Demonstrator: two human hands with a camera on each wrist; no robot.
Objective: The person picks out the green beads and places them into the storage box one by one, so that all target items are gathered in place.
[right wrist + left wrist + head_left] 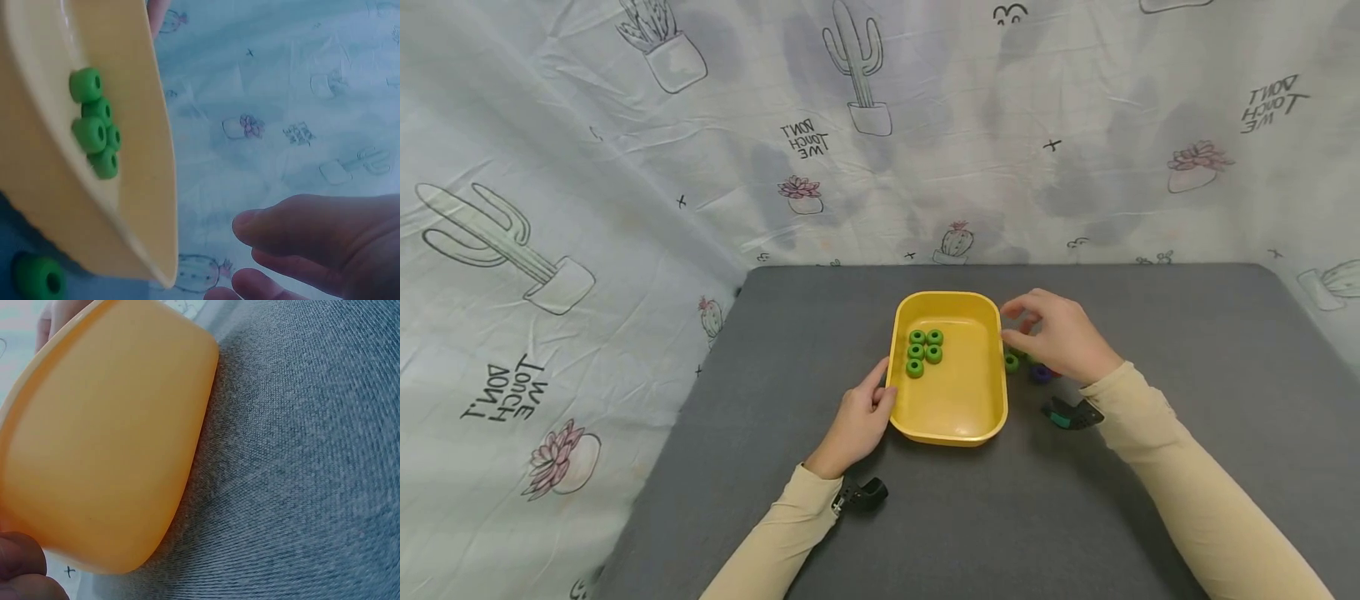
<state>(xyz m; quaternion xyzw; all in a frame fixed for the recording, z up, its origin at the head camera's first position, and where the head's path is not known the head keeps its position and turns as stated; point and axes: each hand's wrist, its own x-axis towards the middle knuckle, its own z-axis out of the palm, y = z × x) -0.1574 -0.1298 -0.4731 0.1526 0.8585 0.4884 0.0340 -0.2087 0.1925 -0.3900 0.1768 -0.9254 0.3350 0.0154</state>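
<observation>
The yellow tray [962, 396] lies at twelve o'clock; the left hand [856, 423], touching its eight-o'clock side, pinching one cannot tell, should steady it, while the right hand [1062, 335], fingers apart at two, best pinches one green bead [1012, 364] at three.

A yellow tray [147, 187] takes the left side of this view, and inside it five green beads [92, 134] lie close together. Outside, one single bead [39, 276] rests on the dark counter [112, 287], near the tray. The right grip [325, 240] is apart from the tray, its thumb above the fingers. Behind is a printed cloth [269, 81].
</observation>
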